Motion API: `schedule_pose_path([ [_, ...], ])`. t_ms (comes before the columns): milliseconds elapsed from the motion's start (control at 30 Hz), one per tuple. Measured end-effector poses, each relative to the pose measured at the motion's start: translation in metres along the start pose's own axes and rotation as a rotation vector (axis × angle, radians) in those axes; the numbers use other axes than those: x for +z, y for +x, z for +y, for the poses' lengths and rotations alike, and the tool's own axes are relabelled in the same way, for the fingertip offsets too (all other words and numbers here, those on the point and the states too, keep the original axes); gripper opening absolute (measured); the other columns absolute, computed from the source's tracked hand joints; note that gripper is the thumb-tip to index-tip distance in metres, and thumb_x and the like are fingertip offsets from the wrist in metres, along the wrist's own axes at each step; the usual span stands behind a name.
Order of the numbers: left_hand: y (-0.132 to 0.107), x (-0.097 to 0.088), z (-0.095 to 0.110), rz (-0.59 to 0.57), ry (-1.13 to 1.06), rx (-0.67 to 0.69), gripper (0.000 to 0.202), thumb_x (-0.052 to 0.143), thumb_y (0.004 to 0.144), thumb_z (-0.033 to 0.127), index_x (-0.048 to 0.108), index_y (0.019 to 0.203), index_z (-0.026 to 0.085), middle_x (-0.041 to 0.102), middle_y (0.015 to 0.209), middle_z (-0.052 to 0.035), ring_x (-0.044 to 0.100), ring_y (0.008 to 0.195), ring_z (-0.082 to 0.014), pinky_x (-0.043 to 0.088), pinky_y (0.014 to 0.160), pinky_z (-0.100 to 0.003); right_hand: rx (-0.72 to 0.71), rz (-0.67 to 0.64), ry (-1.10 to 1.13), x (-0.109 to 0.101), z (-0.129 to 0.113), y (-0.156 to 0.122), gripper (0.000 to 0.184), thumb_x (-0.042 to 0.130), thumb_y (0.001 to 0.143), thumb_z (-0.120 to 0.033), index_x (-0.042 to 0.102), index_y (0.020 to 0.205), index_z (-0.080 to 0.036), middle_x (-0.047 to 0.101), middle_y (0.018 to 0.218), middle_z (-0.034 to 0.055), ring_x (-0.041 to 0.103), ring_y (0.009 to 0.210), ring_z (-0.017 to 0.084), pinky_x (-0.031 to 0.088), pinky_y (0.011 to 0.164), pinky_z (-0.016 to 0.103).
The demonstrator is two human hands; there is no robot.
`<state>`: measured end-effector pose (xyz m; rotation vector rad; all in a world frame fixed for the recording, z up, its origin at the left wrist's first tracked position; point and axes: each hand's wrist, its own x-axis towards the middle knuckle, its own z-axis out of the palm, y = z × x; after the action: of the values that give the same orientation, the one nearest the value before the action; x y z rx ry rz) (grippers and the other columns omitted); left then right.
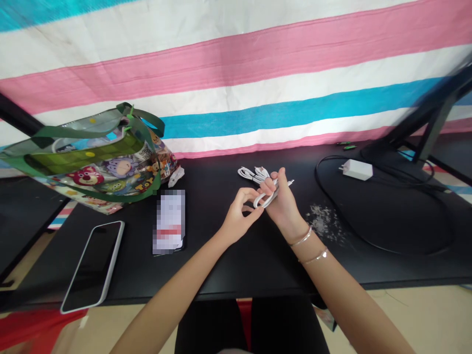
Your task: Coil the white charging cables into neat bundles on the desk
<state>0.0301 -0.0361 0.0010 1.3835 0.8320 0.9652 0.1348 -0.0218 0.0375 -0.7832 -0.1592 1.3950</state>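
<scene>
A white cable (271,198), bundled in loops, lies in my right hand (282,201), whose fingers curl around it with the thumb pointing up. One plug end sticks out past the thumb. The thumb and fingertips of my left hand (239,214) pinch the near end of the loops. Just beyond my hands, another coiled white cable (248,174) rests on the black table (214,268), partly hidden by my right fingers.
At left stand a cartoon-print bag (121,169) with green handles, a white-edged phone (94,265) and a second phone (169,221) with a blurred screen. At right lie a white charger (357,169), a black cable (342,223) and a whitish patch (324,222). A striped sheet (236,69) hangs behind.
</scene>
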Motion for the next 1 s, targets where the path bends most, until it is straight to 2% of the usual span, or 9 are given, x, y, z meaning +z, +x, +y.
schedule_pose_path([
  [133,0.0007,-0.0013,-0.0023,-0.044,-0.057,-0.015,0.025,0.061,0.073,0.017,0.043,0.090,0.022,0.059,0.086,0.0015,0.060,0.090,-0.0147,0.045,0.074,-0.024,0.011,-0.014,-0.017,-0.0011,0.0003,-0.0011,0.041,0.057,0.083,-0.053,0.038,0.063,-0.022,0.029,0.037,-0.0131,0.031,0.030,0.005,0.026,0.029,0.014],
  [267,0.0002,-0.0019,-0.0031,-0.053,0.007,-0.014,0.027,0.062,0.073,0.019,0.044,0.092,0.022,0.061,0.084,0.0023,0.060,0.089,-0.0148,0.042,0.079,-0.027,-0.010,-0.047,-0.061,-0.0039,0.0021,0.0000,0.042,0.061,0.079,-0.056,0.038,0.064,-0.023,0.030,0.037,-0.0130,0.031,0.030,0.005,0.021,0.026,0.014],
  [400,-0.0007,-0.0014,-0.0018,-0.024,0.127,0.024,0.027,0.067,0.072,0.019,0.046,0.089,0.023,0.064,0.086,0.0033,0.061,0.088,-0.0146,0.040,0.082,-0.028,-0.035,-0.057,-0.076,-0.0051,0.0043,-0.0004,0.042,0.060,0.081,-0.054,0.039,0.063,-0.022,0.032,0.036,-0.0122,0.033,0.030,0.006,0.022,0.026,0.014],
  [567,-0.0010,-0.0002,0.0030,0.023,0.205,0.031,0.011,0.058,0.081,0.020,0.049,0.086,0.022,0.066,0.093,0.0016,0.063,0.089,-0.0144,0.042,0.078,-0.026,-0.058,-0.076,-0.075,-0.0067,0.0064,0.0012,0.042,0.063,0.078,-0.054,0.040,0.063,-0.022,0.033,0.036,-0.0123,0.034,0.032,0.005,0.027,0.030,0.014],
  [700,-0.0009,-0.0005,0.0049,0.015,0.187,0.030,0.004,0.052,0.085,0.022,0.049,0.086,0.021,0.067,0.094,-0.0002,0.064,0.092,-0.0153,0.044,0.077,-0.026,-0.045,-0.065,-0.057,-0.0068,0.0056,0.0032,0.043,0.063,0.078,-0.054,0.040,0.062,-0.022,0.033,0.036,-0.0121,0.035,0.032,0.005,0.029,0.031,0.014],
  [1000,-0.0004,-0.0013,0.0009,-0.003,0.090,-0.007,0.006,0.051,0.084,0.021,0.045,0.085,0.022,0.066,0.090,-0.0003,0.065,0.088,-0.0158,0.044,0.077,-0.026,-0.004,-0.070,-0.022,-0.0061,0.0043,0.0017,0.041,0.059,0.081,-0.055,0.041,0.063,-0.022,0.034,0.038,-0.0117,0.034,0.031,0.006,0.024,0.028,0.016],
])
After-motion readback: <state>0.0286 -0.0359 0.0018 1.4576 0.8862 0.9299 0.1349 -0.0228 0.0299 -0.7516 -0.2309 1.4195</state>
